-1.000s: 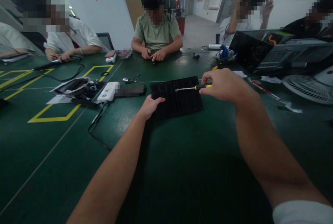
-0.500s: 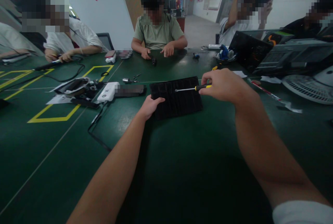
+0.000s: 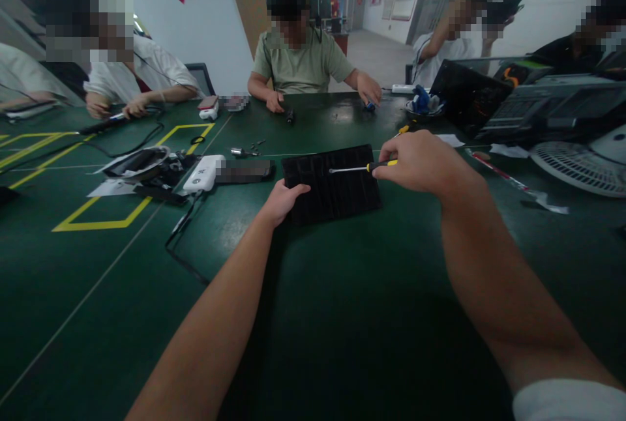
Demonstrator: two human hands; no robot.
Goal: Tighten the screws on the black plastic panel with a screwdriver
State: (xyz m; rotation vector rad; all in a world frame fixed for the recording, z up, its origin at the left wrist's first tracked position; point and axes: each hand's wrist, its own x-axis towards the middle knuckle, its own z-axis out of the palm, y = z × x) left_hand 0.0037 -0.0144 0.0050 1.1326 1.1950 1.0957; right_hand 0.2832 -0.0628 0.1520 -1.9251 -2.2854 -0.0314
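Observation:
A flat black panel (image 3: 337, 199) with ridges or slots lies slightly tilted in front of me on the green table. My left hand (image 3: 286, 201) grips its left edge, thumb on top and fingers hidden below. Pinched in my right hand (image 3: 415, 159) is a screwdriver (image 3: 349, 169) with a yellow and black handle and a thin metal shaft. Its shaft points left across the panel's upper part; I cannot tell whether the tip touches. Just beyond my right hand lies another yellow and black tool (image 3: 407, 128), partly hidden.
To the left are a white device (image 3: 204, 173) with a cable, a dark phone-like slab (image 3: 246, 171) and small metal parts (image 3: 238, 152). A white fan (image 3: 577, 167) and computer case (image 3: 552, 105) stand right. Several people sit around the table (image 3: 352, 304).
My hands, the panel and the screwdriver have hardly moved. Across the table, a person's hand has reached to a small blue object. At the right, another person has raised a headset.

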